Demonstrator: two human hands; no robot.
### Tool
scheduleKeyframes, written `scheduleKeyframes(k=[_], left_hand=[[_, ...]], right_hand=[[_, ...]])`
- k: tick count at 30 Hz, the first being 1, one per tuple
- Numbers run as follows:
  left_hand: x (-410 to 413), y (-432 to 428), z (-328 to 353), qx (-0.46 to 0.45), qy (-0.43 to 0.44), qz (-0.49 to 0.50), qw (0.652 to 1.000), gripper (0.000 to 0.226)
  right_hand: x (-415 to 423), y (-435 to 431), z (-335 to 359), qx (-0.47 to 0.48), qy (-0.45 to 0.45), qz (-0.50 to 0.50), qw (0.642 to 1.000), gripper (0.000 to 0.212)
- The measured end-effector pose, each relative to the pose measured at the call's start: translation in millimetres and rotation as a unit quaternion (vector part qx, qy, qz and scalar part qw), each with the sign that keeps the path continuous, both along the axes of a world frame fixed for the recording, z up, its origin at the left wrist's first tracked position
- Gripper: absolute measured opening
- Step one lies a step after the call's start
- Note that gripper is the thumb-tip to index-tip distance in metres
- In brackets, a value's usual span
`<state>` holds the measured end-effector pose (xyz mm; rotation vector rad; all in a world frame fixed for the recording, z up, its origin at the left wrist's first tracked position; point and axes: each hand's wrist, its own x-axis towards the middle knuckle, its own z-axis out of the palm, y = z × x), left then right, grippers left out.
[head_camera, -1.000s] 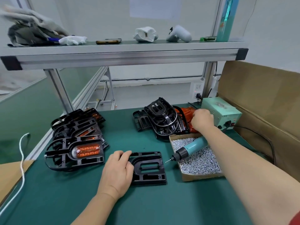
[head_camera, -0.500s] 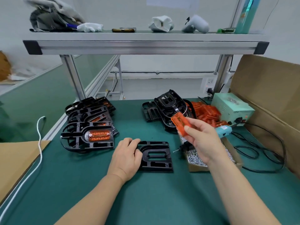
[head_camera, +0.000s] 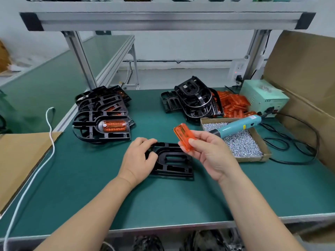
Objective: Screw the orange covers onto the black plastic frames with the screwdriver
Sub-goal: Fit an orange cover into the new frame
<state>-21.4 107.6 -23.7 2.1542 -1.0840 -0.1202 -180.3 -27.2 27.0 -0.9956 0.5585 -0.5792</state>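
Observation:
A bare black plastic frame lies flat on the green mat in front of me. My left hand grips its left edge, fingers curled over the rim. My right hand pinches an orange cover just above the frame's upper right corner. The teal electric screwdriver lies across a cardboard tray of screws to the right, held by no hand. A pile of loose orange covers sits at the back right beside a heap of bare black frames.
A stack of frames fitted with orange covers lies at the left. A pale green power box and black cables sit at the right, with a cardboard wall behind. A white cord and cardboard sheet lie at far left.
My right hand reached into the orange pile, picked up one cover and brought it down and left to above the frame. My left hand stayed on the frame's left edge.

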Motion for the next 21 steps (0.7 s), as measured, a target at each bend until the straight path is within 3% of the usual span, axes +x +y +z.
scheduleKeyframes(k=[3, 9, 15, 17, 21], left_hand=[[-7.9, 4.9, 0.9, -0.01, 0.013, 0.006, 1.0, 0.052], [-11.6, 7.9, 0.1, -0.023, 0.028, 0.011, 0.999, 0.052], [-10.5, 10.1, 2.5, -0.054, 0.037, 0.011, 0.998, 0.034], [-11.4, 10.0, 7.5, -0.071, 0.035, 0.013, 0.997, 0.04], [-14.3, 6.6, 21.4, -0.131, 0.087, -0.004, 0.988, 0.031]], right_hand=[[-1.6, 5.2, -4.2, 0.013, -0.003, 0.003, 1.0, 0.024], [-3.4, 12.6, -9.7, 0.028, 0.001, 0.013, 1.0, 0.026], [-3.1, 15.0, -9.3, 0.062, -0.007, 0.033, 0.997, 0.023], [-2.7, 15.2, -9.4, 0.071, -0.009, 0.034, 0.997, 0.022], [-1.0, 16.2, -12.1, 0.077, -0.011, 0.026, 0.997, 0.019]])
